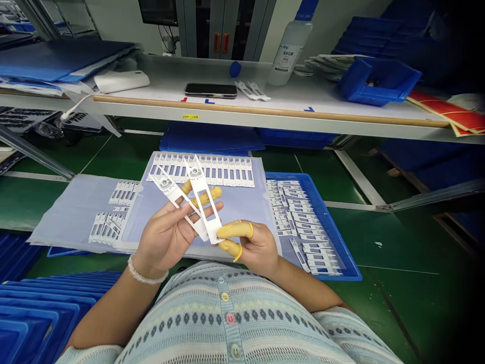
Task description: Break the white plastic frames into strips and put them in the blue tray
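Two slim white plastic frames, each with a rectangular window and a round boss near one end, are held up over the work surface. My left hand point(166, 232) is closed on the left white plastic frame point(165, 183), with yellow-covered fingertips behind both pieces. Thumb and finger of my right hand point(253, 245), in yellow finger cots, pinch the lower end of the other white plastic frame point(196, 174). The two pieces cross near their lower ends. Behind them, a row of like frames point(235, 172) lies along the top of a translucent sheet point(246, 207).
At right, a blue tray point(354, 270) holds many white frames. More lie on a sheet point(71, 212) at left. The shelf point(159, 76) above carries a phone point(210, 91), a bottle point(286, 55) and a blue bin point(379, 83). Blue trays point(45, 313) are stacked lower left.
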